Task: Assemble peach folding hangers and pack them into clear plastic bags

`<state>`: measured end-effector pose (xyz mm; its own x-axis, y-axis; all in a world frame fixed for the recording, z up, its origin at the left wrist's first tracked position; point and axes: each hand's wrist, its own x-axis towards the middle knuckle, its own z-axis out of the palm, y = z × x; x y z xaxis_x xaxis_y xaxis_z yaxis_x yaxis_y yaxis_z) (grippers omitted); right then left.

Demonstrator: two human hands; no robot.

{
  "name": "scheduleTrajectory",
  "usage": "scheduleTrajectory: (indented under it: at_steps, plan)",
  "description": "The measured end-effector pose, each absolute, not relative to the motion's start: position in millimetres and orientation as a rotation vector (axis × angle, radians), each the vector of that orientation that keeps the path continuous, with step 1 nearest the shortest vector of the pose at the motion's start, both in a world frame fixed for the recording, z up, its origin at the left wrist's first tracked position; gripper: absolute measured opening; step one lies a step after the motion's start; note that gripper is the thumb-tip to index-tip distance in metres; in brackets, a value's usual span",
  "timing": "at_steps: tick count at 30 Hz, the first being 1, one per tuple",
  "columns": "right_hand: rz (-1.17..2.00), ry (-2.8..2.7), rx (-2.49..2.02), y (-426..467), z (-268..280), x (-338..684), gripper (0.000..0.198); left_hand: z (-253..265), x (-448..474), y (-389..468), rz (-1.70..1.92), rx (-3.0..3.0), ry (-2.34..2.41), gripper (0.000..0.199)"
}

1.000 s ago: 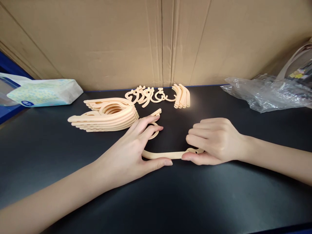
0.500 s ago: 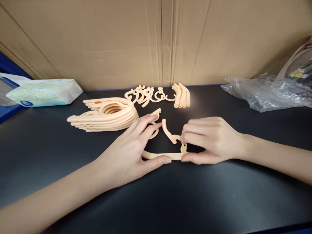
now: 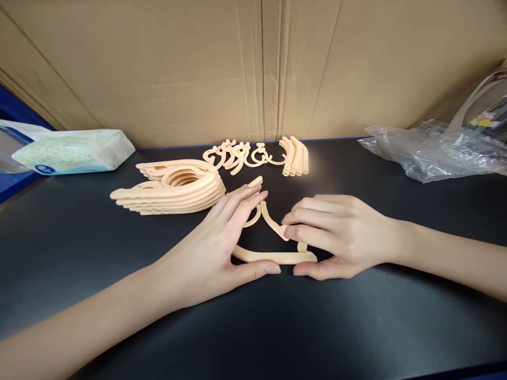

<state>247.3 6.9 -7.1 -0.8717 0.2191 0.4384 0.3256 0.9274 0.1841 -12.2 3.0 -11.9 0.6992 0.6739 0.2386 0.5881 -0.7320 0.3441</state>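
Observation:
A beige folding clothes hanger (image 3: pixel 283 257) lies partly taken apart on the black table. My left hand (image 3: pixel 214 243) rests over its left part, thumb along the near edge of the long curved arm and fingers across the far side, so its middle is hidden. My right hand (image 3: pixel 336 237) grips at the right end, fingertips on a thin curved piece (image 3: pixel 271 219) and thumb at the near edge of the arm. Part of a round hook (image 3: pixel 253 217) shows beside my left fingers. How the pieces join under my right fingers is hidden.
A stack of beige hangers (image 3: pixel 174 198) is at the left. Behind lie several loose hooks (image 3: pixel 237 155) and a row of curved arms (image 3: pixel 295 155). A tissue pack (image 3: pixel 79 150) is at far left, clear plastic bags (image 3: pixel 431 150) at right, and a cardboard wall (image 3: pixel 178 68) behind.
My right hand has shifted slightly toward me, its fingers now over the joint of the thin piece. The near arm's right end shows more. My left hand stays nearly in place.

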Motion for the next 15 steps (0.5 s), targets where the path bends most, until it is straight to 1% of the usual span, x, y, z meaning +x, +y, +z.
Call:
scheduleTrajectory:
  at_steps: [8, 15]
  plan:
    - [-0.319, -2.631, -0.297, 6.4, -9.1, 249.4, 0.024, -9.1, -11.9, 2.3, 0.507, 2.633, 0.958, 0.087]
    - [-0.281, -2.631, -0.238, 1.6, -10.1, 248.3, 0.02, -10.6, -13.7, 3.7, 0.481, 2.643, 0.947, 0.088]
